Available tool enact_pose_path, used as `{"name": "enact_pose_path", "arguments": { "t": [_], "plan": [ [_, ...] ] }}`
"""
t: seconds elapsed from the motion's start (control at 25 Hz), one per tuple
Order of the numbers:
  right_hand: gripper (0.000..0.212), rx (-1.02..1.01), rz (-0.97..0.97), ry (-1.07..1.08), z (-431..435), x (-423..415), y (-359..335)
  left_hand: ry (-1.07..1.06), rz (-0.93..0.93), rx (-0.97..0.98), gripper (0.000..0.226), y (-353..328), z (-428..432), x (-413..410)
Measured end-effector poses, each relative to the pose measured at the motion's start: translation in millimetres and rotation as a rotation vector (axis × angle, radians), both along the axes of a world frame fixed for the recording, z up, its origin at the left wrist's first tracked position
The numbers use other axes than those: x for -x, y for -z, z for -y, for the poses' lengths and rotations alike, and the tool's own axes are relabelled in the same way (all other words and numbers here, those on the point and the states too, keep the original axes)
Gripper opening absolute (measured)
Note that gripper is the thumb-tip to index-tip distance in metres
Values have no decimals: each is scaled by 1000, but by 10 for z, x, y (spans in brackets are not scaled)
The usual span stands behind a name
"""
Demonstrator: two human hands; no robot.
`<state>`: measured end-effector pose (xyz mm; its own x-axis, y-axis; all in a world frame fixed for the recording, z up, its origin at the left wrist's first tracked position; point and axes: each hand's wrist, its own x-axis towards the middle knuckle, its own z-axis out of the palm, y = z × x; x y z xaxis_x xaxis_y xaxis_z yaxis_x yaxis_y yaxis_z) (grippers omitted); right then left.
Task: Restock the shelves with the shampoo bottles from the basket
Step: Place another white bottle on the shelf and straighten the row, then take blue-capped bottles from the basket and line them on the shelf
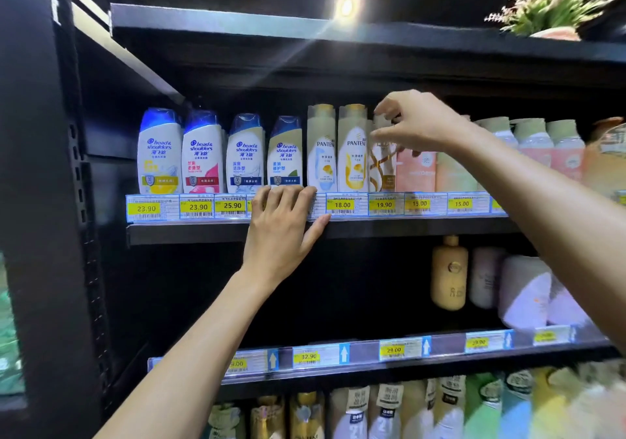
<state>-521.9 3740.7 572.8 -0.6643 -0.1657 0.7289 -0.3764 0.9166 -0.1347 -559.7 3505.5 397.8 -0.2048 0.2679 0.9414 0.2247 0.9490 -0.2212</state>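
Observation:
On the upper shelf (389,226) stand several white Head & Shoulders bottles (203,154) with blue caps, then two pale Pantene bottles (352,154). Right of them is a cream bottle with gold swirls (381,167). My right hand (416,123) grips the top of that swirl bottle with its fingertips. My left hand (284,225) rests flat on the shelf's front edge, covering some price tags, fingers apart and holding nothing. Pink and green bottles (528,147) continue to the right. The basket is out of view.
The middle shelf (338,354) holds a tan bottle (449,272) and pale bottles at the right, with dark space to its left. Several bottles fill the bottom row (389,408). A black upright post (37,167) bounds the left. A potted plant (555,1) sits on top.

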Motion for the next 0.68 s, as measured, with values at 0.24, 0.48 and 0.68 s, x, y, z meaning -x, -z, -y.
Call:
{"name": "enact_pose_path", "arguments": {
  "t": [0.24, 0.48, 0.68],
  "plan": [
    [58, -132, 159, 159, 25, -288, 493, -26, 285, 47, 58, -124, 34, -374],
    [67, -307, 204, 186, -96, -631, 976, -106, 406, -8, 60, -56, -77, -998],
    [69, -420, 261, 156, -191, -933, 1517, -286, 658, 9, 65, 274, -250, -1453]
  ]
}}
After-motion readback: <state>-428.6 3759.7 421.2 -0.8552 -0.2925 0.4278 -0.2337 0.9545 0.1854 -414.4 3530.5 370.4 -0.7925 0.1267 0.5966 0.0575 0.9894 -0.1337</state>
